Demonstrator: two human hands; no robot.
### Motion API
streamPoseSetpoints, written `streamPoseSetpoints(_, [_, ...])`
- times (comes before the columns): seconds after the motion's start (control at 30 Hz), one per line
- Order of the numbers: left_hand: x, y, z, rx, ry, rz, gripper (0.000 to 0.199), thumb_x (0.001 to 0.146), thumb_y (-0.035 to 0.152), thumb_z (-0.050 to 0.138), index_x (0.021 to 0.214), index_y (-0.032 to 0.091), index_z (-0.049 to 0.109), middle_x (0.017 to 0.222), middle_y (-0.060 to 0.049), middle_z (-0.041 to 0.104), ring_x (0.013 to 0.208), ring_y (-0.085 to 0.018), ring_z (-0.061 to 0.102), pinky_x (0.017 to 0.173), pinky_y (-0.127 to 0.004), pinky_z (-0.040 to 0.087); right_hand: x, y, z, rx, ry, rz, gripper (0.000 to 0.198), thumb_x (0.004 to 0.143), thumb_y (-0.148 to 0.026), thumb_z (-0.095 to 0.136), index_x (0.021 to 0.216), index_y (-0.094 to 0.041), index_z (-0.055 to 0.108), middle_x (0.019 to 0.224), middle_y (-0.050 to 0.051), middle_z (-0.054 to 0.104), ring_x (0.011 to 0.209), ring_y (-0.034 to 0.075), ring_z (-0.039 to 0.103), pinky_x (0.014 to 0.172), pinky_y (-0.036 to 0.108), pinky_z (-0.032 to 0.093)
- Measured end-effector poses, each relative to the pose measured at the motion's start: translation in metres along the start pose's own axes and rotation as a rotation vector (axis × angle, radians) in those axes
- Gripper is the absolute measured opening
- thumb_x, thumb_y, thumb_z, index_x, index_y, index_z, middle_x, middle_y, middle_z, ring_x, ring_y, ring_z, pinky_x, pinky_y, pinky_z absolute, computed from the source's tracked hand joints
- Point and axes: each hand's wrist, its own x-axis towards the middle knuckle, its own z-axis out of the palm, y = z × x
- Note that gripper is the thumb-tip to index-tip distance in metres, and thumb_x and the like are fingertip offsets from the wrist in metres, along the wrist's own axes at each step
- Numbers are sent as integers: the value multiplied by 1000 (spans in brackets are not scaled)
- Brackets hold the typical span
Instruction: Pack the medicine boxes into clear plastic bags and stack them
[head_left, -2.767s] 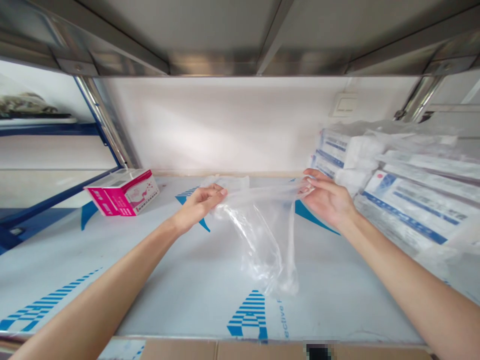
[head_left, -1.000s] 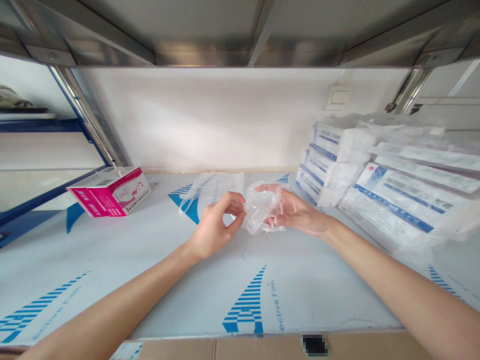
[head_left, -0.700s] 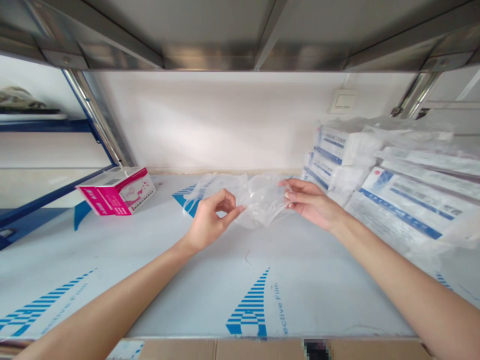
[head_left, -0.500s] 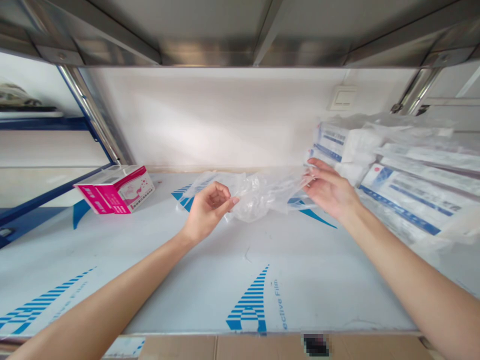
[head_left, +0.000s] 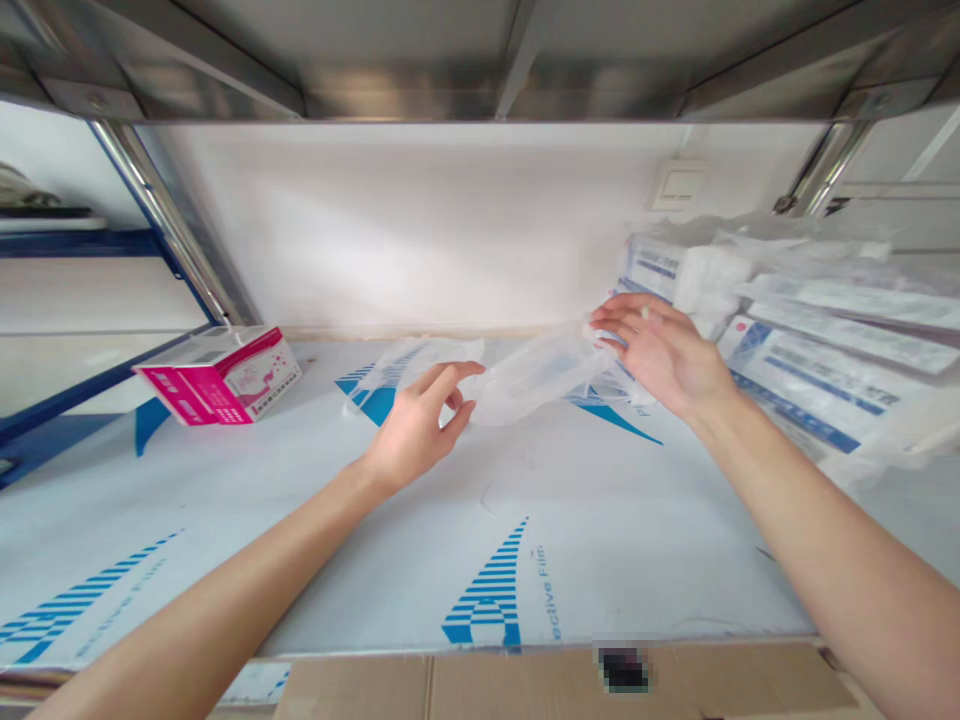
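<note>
A clear plastic bag (head_left: 532, 375) stretches in a twisted, crumpled strip between my hands, just above the shelf. My right hand (head_left: 664, 350) pinches its right end with bent fingers. At the other end is my left hand (head_left: 420, 425), thumb and forefinger apart, with the fingertips at the bag's edge; whether they touch it I cannot tell. Behind the left hand, more thin clear plastic (head_left: 409, 362) lies over a blue printed mark; I cannot tell if it belongs to the same bag.
White-and-blue packs (head_left: 817, 385) in clear plastic are piled at the right, close to my right hand. A pink-and-white box (head_left: 225, 380) stands at the left. The film-covered shelf (head_left: 360, 570) has a metal shelf (head_left: 405, 70) overhead. Cardboard (head_left: 360, 690) shows below the front edge.
The bag has gone from a loose crumple to a longer, straighter strip. My left thumb and forefinger have parted. My right hand has risen slightly, and the view has shifted a little.
</note>
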Motion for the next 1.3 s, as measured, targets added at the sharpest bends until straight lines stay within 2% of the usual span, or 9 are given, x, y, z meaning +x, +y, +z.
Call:
streamPoseSetpoints(0.1, [0, -2, 3, -21, -16, -68, 36, 87, 14, 60, 121, 24, 56, 89, 2, 68, 71, -11, 67, 77, -27, 55, 0, 8, 1, -318, -31, -49, 50, 65, -39, 87, 112, -32, 71, 125, 3, 65, 109, 25, 64, 81, 35, 55])
streamPoseSetpoints(0.2, [-1, -4, 4, -66, 1, -66, 28, 87, 10, 54, 112, 23, 57, 88, 1, 65, 66, -9, 64, 67, -22, 55, 0, 15, 1, -504, 26, -29, 39, 64, -34, 88, 101, -26, 75, 102, 3, 71, 80, 19, 67, 66, 31, 56])
streamPoseSetpoints(0.3, [-2, -5, 4, -55, -3, 14, 19, 89, 7, 48, 99, 21, 58, 100, -3, 61, 72, -10, 64, 67, -23, 55, 2, 18, 3, -422, 60, -51, 16, 69, -33, 84, 76, -22, 75, 73, 1, 69, 59, 13, 60, 54, 28, 52])
streamPoseSetpoints(0.4, [-3, -6, 5, 31, -25, 88, 21, 91, 7, 45, 90, 19, 62, 107, -7, 62, 81, -13, 65, 71, -26, 54, 3, 12, 6, -256, 144, -185, 17, 67, -26, 85, 81, -23, 76, 68, -2, 67, 54, 11, 56, 50, 25, 48])
streamPoseSetpoints(0.53, [-4, -10, 7, 114, 1, 26, 33, 91, 7, 42, 105, 19, 70, 117, -10, 64, 73, -12, 64, 69, -28, 53, 3, 0, 9, -122, 237, -316, 23, 64, -22, 87, 84, -26, 75, 68, -4, 66, 57, 10, 56, 53, 24, 49])
streamPoseSetpoints(0.77, [1, -1, -1, 79, -211, -155, 33, 92, 25, 49, 109, 16, 75, 114, -11, 72, 75, -18, 67, 76, -35, 55, -1, -19, 8, 17, 221, -401, 30, 64, -21, 85, 91, -29, 73, 71, -5, 67, 70, 14, 64, 75, 31, 53])
streamPoseSetpoints(1.03, [18, 3, -7, -391, 220, -545, 49, 90, 61, 56, 79, 18, 75, 76, -5, 74, 82, -22, 71, 78, -32, 54, -10, -43, -10, -135, 77, -176, 36, 75, -60, 69, 90, -28, 75, 57, 1, 67, 41, 17, 51, 46, 33, 40])
streamPoseSetpoints(1.17, [28, 2, -20, -804, 447, -583, 39, 79, 53, 72, 66, 17, 66, 73, -2, 70, 74, -17, 67, 71, -27, 55, -1, -28, -9, -194, 178, -241, 25, 83, -47, 69, 78, -24, 76, 76, 6, 73, 71, 20, 67, 66, 34, 51])
streamPoseSetpoints(1.3, [31, 8, -39, -1123, 386, -771, 22, 68, 29, 79, 73, 18, 60, 70, 4, 65, 59, -9, 60, 55, -19, 48, 2, -3, -1, -256, 2, 112, 35, 89, -57, 62, 103, -27, 74, 120, 5, 71, 105, 22, 68, 91, 33, 53])
